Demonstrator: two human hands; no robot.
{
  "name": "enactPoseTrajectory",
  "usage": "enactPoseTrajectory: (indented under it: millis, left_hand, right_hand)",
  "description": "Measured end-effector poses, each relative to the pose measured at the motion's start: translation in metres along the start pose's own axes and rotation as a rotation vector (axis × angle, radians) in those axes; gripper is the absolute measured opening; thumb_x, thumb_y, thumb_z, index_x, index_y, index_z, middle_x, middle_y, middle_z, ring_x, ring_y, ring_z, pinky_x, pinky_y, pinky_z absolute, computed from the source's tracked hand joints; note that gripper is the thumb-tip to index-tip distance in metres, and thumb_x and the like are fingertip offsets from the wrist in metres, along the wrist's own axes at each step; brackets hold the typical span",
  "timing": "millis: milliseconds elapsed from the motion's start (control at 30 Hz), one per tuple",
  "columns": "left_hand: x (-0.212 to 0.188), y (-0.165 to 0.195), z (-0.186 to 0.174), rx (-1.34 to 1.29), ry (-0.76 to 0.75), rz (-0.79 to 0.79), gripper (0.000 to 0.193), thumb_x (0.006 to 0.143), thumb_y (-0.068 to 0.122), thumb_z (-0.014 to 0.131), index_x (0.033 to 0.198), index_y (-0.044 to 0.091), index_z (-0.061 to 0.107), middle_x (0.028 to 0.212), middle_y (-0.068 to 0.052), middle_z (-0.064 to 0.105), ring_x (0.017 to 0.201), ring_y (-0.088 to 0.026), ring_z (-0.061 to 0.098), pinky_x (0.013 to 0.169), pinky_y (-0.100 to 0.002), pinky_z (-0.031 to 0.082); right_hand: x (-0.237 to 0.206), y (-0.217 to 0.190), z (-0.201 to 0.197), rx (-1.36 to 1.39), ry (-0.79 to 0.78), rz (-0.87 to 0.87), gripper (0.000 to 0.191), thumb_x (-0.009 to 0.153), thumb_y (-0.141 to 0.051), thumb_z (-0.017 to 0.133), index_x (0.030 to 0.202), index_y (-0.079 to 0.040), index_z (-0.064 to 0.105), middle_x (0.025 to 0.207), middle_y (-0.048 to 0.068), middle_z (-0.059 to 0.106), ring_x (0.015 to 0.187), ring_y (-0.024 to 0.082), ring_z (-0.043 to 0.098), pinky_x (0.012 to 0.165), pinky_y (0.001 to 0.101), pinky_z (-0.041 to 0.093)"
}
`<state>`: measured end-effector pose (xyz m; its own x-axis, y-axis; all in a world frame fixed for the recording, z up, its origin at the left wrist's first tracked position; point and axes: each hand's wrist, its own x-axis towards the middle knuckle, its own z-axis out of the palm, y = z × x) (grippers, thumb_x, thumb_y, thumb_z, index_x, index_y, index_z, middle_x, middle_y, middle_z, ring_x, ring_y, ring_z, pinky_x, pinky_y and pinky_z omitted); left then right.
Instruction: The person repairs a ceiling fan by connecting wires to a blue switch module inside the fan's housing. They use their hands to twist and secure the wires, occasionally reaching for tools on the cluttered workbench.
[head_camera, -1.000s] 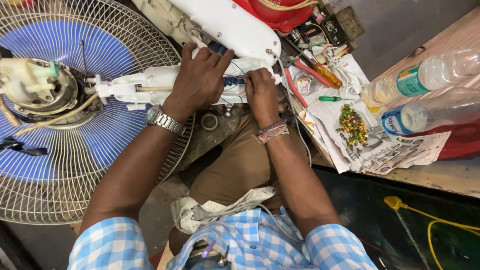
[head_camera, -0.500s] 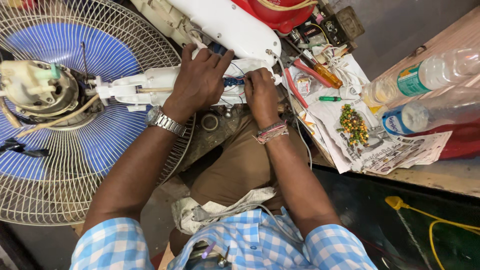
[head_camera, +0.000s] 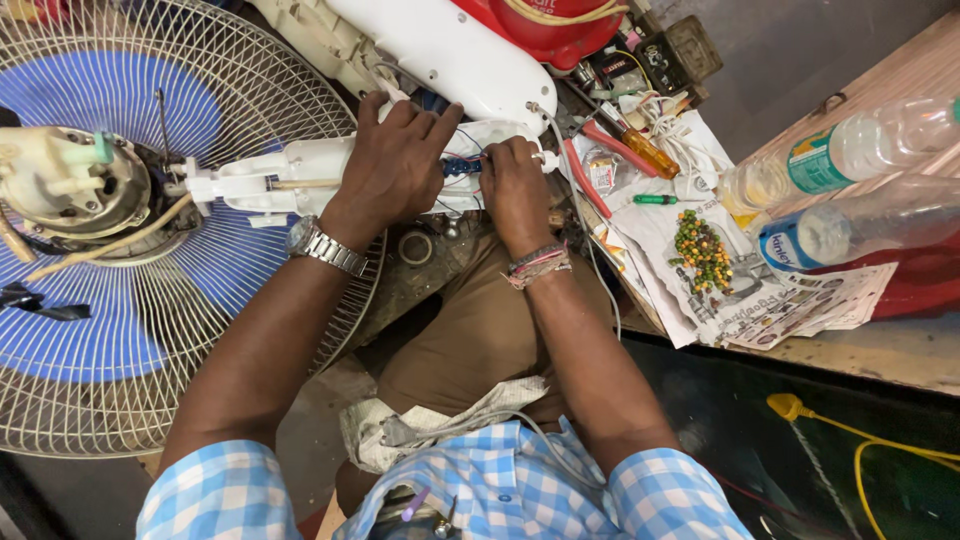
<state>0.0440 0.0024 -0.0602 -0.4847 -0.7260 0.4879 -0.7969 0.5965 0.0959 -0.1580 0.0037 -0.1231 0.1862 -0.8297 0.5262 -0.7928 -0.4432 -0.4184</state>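
A dismantled fan lies across my lap: its white neck housing (head_camera: 290, 175) runs left to the cream motor (head_camera: 65, 185), in front of blue blades and a wire guard (head_camera: 130, 330). My left hand (head_camera: 395, 165), a steel watch on its wrist, clasps the opened white housing from above. My right hand (head_camera: 515, 190), with thread bands on the wrist, pinches a small blue part (head_camera: 462, 166) with thin wires inside that housing. The fingertips of both hands nearly meet over it.
A white fan base (head_camera: 450, 50) and a red casing (head_camera: 555, 25) lie beyond my hands. To the right, newspaper (head_camera: 760, 300) holds red-handled pliers (head_camera: 590, 180), an amber-handled screwdriver (head_camera: 645, 150), a green pen and a heap of small beads. Two plastic bottles (head_camera: 860, 140) lie on a wooden board.
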Motion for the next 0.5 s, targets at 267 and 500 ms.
enactPoseTrajectory:
  millis: [267, 500]
  left_hand:
    - [0.011, 0.008, -0.005, -0.034, -0.032, -0.009, 0.064, 0.08, 0.014, 0.069, 0.142, 0.004, 0.061, 0.107, -0.01, 0.071, 0.107, -0.028, 0.062, 0.107, -0.056, 0.036]
    - [0.011, 0.013, -0.01, 0.001, -0.053, -0.004, 0.062, 0.082, 0.019, 0.072, 0.141, 0.003, 0.061, 0.11, -0.009, 0.071, 0.112, -0.026, 0.062, 0.108, -0.055, 0.037]
  right_hand:
    - [0.0, 0.004, -0.006, 0.046, -0.004, 0.07, 0.01, 0.09, -0.01, 0.073, 0.097, -0.005, 0.069, 0.1, 0.014, 0.062, 0.098, 0.037, 0.061, 0.081, 0.0478, 0.051]
    - [-0.007, 0.007, -0.007, 0.165, 0.068, 0.13, 0.011, 0.086, -0.008, 0.075, 0.096, -0.006, 0.07, 0.097, 0.012, 0.063, 0.094, 0.035, 0.063, 0.083, 0.0451, 0.051]
